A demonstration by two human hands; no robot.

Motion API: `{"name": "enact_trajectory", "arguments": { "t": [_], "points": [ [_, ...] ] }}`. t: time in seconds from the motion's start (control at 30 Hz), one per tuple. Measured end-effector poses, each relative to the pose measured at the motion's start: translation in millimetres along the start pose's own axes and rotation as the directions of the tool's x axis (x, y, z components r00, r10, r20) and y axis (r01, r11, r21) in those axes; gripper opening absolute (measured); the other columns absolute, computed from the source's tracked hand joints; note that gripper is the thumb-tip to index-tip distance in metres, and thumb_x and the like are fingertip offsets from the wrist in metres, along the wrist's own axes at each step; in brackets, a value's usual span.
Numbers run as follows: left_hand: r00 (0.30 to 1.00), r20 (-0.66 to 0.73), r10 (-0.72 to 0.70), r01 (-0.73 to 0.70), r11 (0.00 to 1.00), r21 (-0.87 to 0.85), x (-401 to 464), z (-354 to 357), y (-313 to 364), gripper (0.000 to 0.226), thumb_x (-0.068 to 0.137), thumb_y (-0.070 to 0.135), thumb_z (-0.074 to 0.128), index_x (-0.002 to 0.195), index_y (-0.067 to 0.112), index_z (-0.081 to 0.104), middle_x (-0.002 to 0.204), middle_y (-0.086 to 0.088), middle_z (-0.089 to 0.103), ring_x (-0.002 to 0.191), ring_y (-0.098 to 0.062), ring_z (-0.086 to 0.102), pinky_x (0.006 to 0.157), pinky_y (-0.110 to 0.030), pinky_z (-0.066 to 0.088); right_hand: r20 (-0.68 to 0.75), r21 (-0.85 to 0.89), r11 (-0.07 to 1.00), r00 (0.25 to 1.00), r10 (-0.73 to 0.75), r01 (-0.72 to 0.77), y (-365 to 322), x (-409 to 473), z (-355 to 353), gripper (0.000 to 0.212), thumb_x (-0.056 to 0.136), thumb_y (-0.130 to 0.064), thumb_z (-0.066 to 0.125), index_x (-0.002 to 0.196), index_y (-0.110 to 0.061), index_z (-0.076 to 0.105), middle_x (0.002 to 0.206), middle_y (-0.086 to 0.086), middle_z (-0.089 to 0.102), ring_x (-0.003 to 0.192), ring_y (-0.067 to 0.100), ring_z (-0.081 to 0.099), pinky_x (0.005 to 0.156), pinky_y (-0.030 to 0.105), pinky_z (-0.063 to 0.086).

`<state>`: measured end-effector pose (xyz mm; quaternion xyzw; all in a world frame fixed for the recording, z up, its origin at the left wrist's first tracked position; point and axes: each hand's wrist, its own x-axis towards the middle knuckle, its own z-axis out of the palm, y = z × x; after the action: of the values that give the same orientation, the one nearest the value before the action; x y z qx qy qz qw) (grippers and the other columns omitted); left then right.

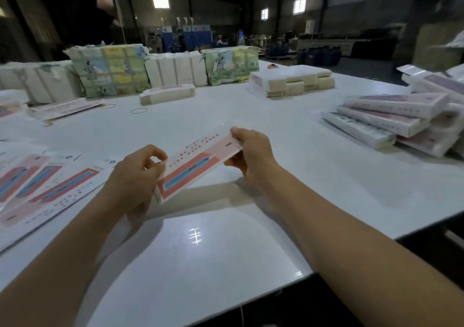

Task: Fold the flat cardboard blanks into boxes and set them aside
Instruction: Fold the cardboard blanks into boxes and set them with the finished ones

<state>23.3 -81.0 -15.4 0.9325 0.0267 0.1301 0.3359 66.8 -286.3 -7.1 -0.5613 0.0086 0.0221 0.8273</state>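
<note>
— Both hands on one piece?
— Yes. The long pink-and-white printed cardboard box (198, 162), with a red-framed blue stripe on its face, is held above the glossy white table (251, 238), tilted so its far end sits higher. The left hand (135, 176) pinches the near end, thumb and fingers curled round that corner; the right hand (251, 152) grips the far end, fingers wrapped over its edge.

— How do the arms lie?
— Bare forearms reach in from the bottom corners and converge on the box, wrists slightly bent inward.

— What's around it?
— Flat pink-and-white printed blanks (47, 186) fan out on the table to the left, near the left forearm. A pile of folded pink-and-white boxes (391, 118) rests well apart at the right edge. Paper-wrapped bundles (113, 73) and a white stack of blanks (293, 80) line the far side, with thin rubber bands (138, 110) lying before them. Bare tabletop lies under and ahead of the box; the table's near edge cuts diagonally below the right forearm
</note>
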Motion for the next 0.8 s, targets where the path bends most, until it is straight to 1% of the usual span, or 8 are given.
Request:
{"name": "enact_trajectory", "arguments": {
  "t": [0.1, 0.17, 0.23, 0.33, 0.43, 0.53, 0.67, 0.8],
  "points": [
    [0.975, 0.034, 0.218, -0.210, 0.872, 0.442, -3.3, 10.2, 7.4, 0.082, 0.075, 0.078, 0.037, 0.138, 0.025, 0.042, 0.132, -0.003, 0.053, 0.106, -0.023, 0.053, 0.089, -0.047, 0.047, 0.014, -0.053, 0.999, 1.000, -0.002, 0.003, 3.0, -1.3, 2.6, 0.018, 0.095, -0.013, 0.052, 0.079, -0.004, 0.052, 0.068, 0.012, 0.068, 0.064, 0.025, 0.070, 0.050, 0.030, 0.056],
    [0.951, 0.046, 0.306, -0.280, 0.791, 0.544, -5.0, 19.7, 20.2, 0.107, 0.064, 0.088, 0.034, 0.147, 0.021, 0.025, 0.139, -0.003, 0.043, 0.118, -0.024, 0.043, 0.101, -0.050, 0.037, 0.062, -0.045, 0.999, 0.998, 0.011, -0.008, 5.3, -1.7, 5.2, 0.016, 0.096, -0.015, 0.052, 0.085, -0.004, 0.053, 0.065, 0.010, 0.070, 0.064, 0.024, 0.071, 0.053, 0.031, 0.057],
    [0.928, -0.002, 0.374, -0.308, 0.769, 0.560, -5.6, 24.4, 28.6, 0.111, 0.061, 0.083, 0.033, 0.149, 0.016, 0.020, 0.137, -0.007, 0.043, 0.117, -0.026, 0.042, 0.102, -0.048, 0.036, 0.170, 0.029, 0.999, 0.985, 0.040, -0.045, 5.4, -1.9, 4.3, 0.015, 0.097, -0.019, 0.050, 0.095, -0.006, 0.058, 0.069, 0.008, 0.072, 0.069, 0.024, 0.071, 0.059, 0.034, 0.058],
    [0.877, -0.088, 0.473, -0.378, 0.791, 0.481, -6.8, 20.5, 30.1, 0.104, 0.065, 0.073, 0.043, 0.145, 0.008, 0.030, 0.125, -0.012, 0.049, 0.105, -0.027, 0.047, 0.090, -0.044, 0.044, 0.362, 0.139, 0.983, 0.930, 0.059, -0.117, 0.7, -2.0, -1.9, 0.021, 0.096, -0.020, 0.046, 0.108, -0.009, 0.059, 0.082, 0.011, 0.072, 0.081, 0.025, 0.071, 0.064, 0.035, 0.059],
    [0.843, -0.103, 0.527, -0.440, 0.788, 0.431, -10.0, 14.8, 28.6, 0.096, 0.065, 0.064, 0.059, 0.140, 0.006, 0.038, 0.119, -0.014, 0.053, 0.099, -0.027, 0.049, 0.084, -0.043, 0.048, 0.496, 0.128, 0.984, 0.867, 0.048, -0.127, -1.5, -0.5, -8.2, 0.022, 0.092, -0.012, 0.048, 0.111, -0.009, 0.058, 0.090, 0.012, 0.071, 0.088, 0.025, 0.068, 0.067, 0.033, 0.060],
    [0.835, -0.076, 0.546, -0.472, 0.780, 0.411, -12.4, 11.8, 28.3, 0.098, 0.063, 0.066, 0.056, 0.139, 0.006, 0.039, 0.120, -0.014, 0.053, 0.099, -0.027, 0.050, 0.082, -0.042, 0.049, 0.606, 0.103, 0.979, 0.791, 0.080, -0.177, -3.6, 1.7, -14.4, 0.038, 0.084, -0.014, 0.056, 0.122, -0.007, 0.052, 0.100, 0.016, 0.068, 0.093, 0.027, 0.068, 0.071, 0.034, 0.060],
    [0.819, -0.115, 0.562, -0.503, 0.800, 0.327, -13.3, 10.0, 33.6, 0.097, 0.065, 0.066, 0.063, 0.139, 0.008, 0.039, 0.120, -0.013, 0.052, 0.098, -0.024, 0.049, 0.081, -0.039, 0.049, 0.683, 0.180, 0.950, 0.728, 0.066, -0.255, -4.6, 7.5, -19.4, 0.044, 0.085, -0.016, 0.055, 0.127, -0.006, 0.048, 0.110, 0.019, 0.063, 0.099, 0.029, 0.065, 0.079, 0.036, 0.058],
    [0.806, -0.034, 0.591, -0.530, 0.745, 0.404, -14.7, 9.1, 30.5, 0.099, 0.064, 0.069, 0.058, 0.136, 0.004, 0.043, 0.118, -0.014, 0.055, 0.097, -0.028, 0.051, 0.081, -0.041, 0.048, 0.668, 0.025, 0.990, 0.739, 0.089, -0.142, -3.3, 11.4, -21.8, 0.045, 0.079, -0.004, 0.054, 0.123, -0.004, 0.048, 0.105, 0.018, 0.066, 0.096, 0.031, 0.067, 0.072, 0.037, 0.060]
  ]
}}
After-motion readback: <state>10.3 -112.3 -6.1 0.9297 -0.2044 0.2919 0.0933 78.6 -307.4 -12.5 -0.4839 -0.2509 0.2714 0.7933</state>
